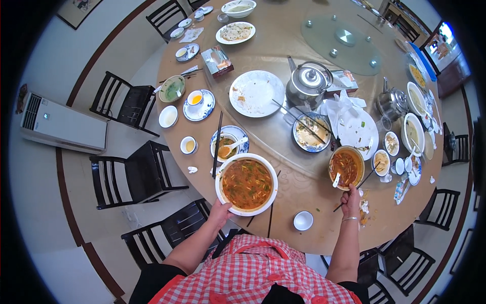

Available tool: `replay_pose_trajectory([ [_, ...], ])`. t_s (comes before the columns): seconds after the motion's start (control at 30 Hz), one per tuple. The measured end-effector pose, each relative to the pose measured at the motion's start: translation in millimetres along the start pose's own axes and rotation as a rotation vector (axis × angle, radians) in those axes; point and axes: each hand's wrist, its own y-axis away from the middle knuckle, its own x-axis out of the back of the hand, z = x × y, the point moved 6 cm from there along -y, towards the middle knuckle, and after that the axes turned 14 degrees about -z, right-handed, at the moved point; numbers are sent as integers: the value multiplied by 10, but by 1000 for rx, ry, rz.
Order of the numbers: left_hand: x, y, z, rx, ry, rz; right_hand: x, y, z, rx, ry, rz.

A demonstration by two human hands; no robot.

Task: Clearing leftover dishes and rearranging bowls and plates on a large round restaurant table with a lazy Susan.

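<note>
My left hand (219, 213) is closed on the near left rim of a large white bowl (246, 183) full of red-orange soup with green bits. To the right, my right hand (350, 200) grips the near edge of a smaller bowl (347, 167) of similar red soup, in which a white spoon (336, 179) leans. A dark chopstick (370, 175) crosses at that hand; I cannot tell if the fingers hold it. Between the two bowls, nearer me, stands a small white cup (303, 221). Just beyond the large bowl, a small bowl with a spoon (229, 147) rests on a blue-patterned saucer.
The round table (182, 133) carries a large stained plate (257, 93), a steel kettle (309, 83), a bowl with chopsticks across it (311, 133), a tissue-littered plate (357, 134) and a tissue box (217, 61). A glass turntable (339, 43) lies farther off. Black chairs (136, 175) surround the table.
</note>
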Motion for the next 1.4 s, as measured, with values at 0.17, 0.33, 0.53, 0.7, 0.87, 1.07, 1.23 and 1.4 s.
replay_pose_trajectory([
  [0.17, -98, 86, 76, -44, 0, -13, -135, -46, -29, 19, -24, -25],
  [0.33, -91, 170, 164, -79, -14, 18, -294, 151, -71, -29, -76, 28],
  [0.53, -269, 451, 471, -89, -19, 97, 165, 740, 152, 382, 876, 36],
  [0.7, -399, 420, 1021, -46, -175, 36, -79, 1237, 656, 216, 1130, -255],
  [0.87, -567, 8, 1630, -67, -174, -99, -362, 1335, 966, 88, 1090, -255],
  [1.07, -711, -821, 2421, -104, -204, -243, -327, 1250, 1156, 165, 1063, -10],
  [1.23, -775, -1589, 2933, -126, -367, -271, -516, 1372, 1065, 58, 1050, 134],
  [1.4, -744, -2223, 3198, -78, -462, -274, -1163, 1225, 860, 207, 976, 152],
])
